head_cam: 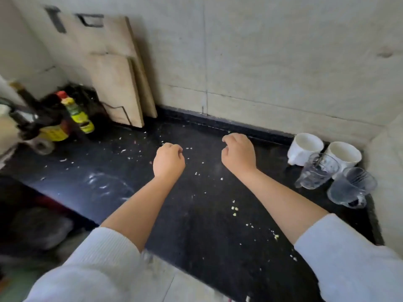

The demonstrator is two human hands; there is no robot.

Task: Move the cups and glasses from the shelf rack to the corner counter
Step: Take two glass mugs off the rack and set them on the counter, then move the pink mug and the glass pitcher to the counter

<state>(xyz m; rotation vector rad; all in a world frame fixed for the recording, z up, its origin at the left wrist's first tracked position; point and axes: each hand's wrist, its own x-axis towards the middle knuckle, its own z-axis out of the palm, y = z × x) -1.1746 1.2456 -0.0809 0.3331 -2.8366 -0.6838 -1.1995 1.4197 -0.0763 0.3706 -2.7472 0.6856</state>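
Observation:
Two white mugs (305, 147) (343, 154) stand in the right corner of the black counter (207, 214), against the wall. In front of them stand two clear glasses (318, 171) (351, 187). My left hand (169, 160) and my right hand (238, 152) hover over the middle of the counter, fingers curled in, nothing held. Both are well left of the cups. The shelf rack is out of view.
Two wooden cutting boards (117, 83) lean on the wall at the back left. Bottles (77, 112) and dark utensils crowd the far left corner. Crumbs and white smears lie scattered over the counter. A tiled wall borders the counter's right side.

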